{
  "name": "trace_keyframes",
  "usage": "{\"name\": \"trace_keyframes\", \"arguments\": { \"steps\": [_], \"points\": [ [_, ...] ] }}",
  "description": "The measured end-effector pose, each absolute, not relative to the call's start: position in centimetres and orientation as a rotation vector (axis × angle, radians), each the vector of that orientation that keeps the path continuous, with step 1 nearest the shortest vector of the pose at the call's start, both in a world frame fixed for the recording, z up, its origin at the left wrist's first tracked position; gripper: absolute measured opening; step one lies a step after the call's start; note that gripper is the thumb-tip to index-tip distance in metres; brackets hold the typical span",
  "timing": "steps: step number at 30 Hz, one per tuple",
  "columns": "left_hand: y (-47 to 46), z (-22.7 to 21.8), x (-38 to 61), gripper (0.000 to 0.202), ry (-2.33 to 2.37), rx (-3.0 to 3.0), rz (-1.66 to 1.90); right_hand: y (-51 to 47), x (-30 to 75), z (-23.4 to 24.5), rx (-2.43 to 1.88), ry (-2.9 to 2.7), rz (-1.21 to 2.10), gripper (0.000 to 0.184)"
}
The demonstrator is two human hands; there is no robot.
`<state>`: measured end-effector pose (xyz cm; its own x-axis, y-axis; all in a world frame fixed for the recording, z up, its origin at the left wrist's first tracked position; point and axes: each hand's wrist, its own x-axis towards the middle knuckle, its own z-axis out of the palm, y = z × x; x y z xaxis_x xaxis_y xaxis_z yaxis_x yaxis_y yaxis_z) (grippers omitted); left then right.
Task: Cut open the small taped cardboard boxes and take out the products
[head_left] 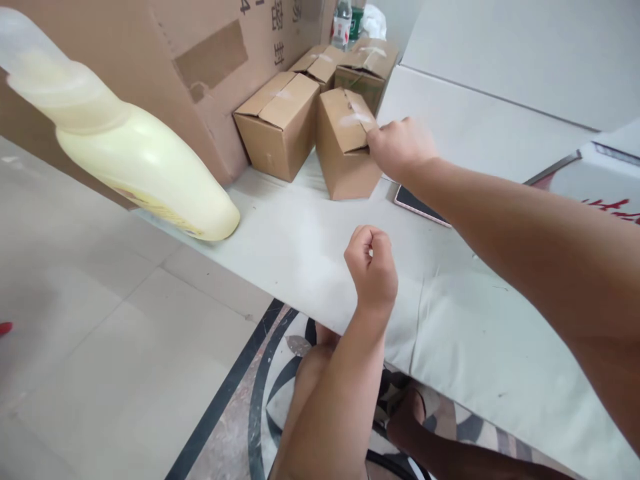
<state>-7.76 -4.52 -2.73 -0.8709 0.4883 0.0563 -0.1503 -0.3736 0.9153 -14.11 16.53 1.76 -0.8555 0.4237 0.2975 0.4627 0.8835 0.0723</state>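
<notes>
Cardboard small box (345,143) is standing on the far part of the white desk (310,247), its top taped and one corner facing the viewer. Right hand (400,148) is reaching in from the right and touching the top right edge of the small box. Its fingers (374,137) are curling onto the flap; whether they are clamping it cannot be told. Left hand (371,267) is hovering over the near desk, well apart from the small box, with its fingers (361,241) lying together in a fist and nothing showing inside.

A second box (280,123) is standing just left of the small box, leaning against a large carton (175,67). A phone (420,203) is lying flat under the right forearm. A pale yellow bottle (145,167), blurred, is filling the near left.
</notes>
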Motion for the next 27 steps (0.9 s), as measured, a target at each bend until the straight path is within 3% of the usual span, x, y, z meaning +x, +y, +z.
{"name": "trace_keyframes", "arguments": {
  "steps": [3, 6, 10, 12, 14, 17, 21, 27],
  "points": [
    [-5.4, -2.8, -6.6, 0.029, 1.504, 0.526, 2.316, 12.6, -9.1, 3.2, -0.846, -2.899, -0.485, 0.022],
    [-6.0, -3.0, -5.5, 0.026, 1.64, 0.615, 2.344, 9.2, -2.2, 4.0, -0.873, -2.913, -0.509, 0.031],
    [-5.9, -3.2, -5.1, 0.004, 1.849, 0.711, 2.504, 5.9, 9.0, 3.0, -0.904, -2.755, -0.237, 0.031],
    [-5.5, -3.3, -5.1, 0.008, 1.878, 0.747, 2.581, 4.6, 15.2, 1.2, -0.991, -2.541, -0.151, 0.024],
    [-4.9, -3.2, -5.0, 0.013, 1.915, 0.812, 2.493, 3.5, 21.3, -1.6, -1.287, -2.199, -0.178, 0.023],
    [-4.0, -3.4, -4.5, 0.015, 1.92, 0.973, 2.147, 2.5, 28.9, -6.2, -1.887, -1.778, -0.104, 0.046],
    [-2.7, -4.1, -3.4, 0.017, 1.912, 1.126, 1.964, 2.6, 33.8, -9.6, -2.198, -1.706, 0.107, 0.062],
    [-1.0, -5.2, -0.8, 0.016, 1.893, 1.194, 2.014, 4.6, 35.5, -9.4, -2.364, -1.733, 0.221, 0.052]
  ]
}}
